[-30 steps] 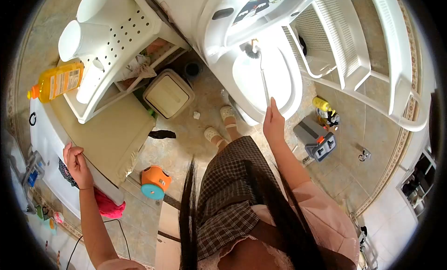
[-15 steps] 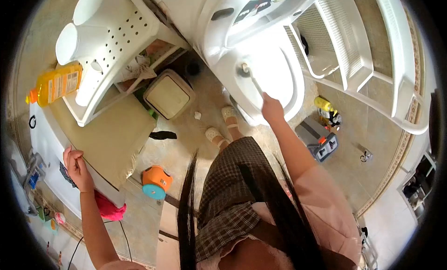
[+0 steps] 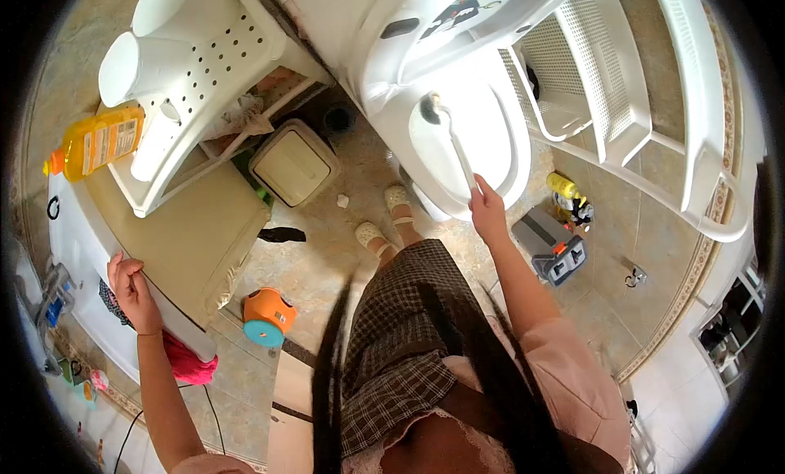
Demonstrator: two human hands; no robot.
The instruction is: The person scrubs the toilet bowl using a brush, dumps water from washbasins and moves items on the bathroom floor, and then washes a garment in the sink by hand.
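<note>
My right hand [image 3: 489,209] is closed round the handle of a white toilet brush [image 3: 460,147]. The brush head is inside the white toilet bowl [image 3: 523,159], against its upper left inner wall, and the handle slants down to my fingers. The toilet lid [image 3: 433,45] is raised, with a printed picture on it. On the left, my left hand [image 3: 133,288] hangs by the edge of a white tub [image 3: 176,331], its fingers loosely bent and nothing visible in them. Whether it touches the rim I cannot tell. A bright pink cloth [image 3: 190,358] hangs below it.
A white rack [image 3: 204,90] holds white containers and an orange-capped yellow bottle [image 3: 102,143]. Near it stand a lidded bin [image 3: 293,163] and an orange-and-blue stool [image 3: 268,317]. On the right are a white basket shelf [image 3: 605,82], a grey case [image 3: 546,241] and a yellow bottle [image 3: 564,184].
My right hand has moved slightly right and down, and the brush head has shifted up along the bowl's wall. My left hand has barely moved.
</note>
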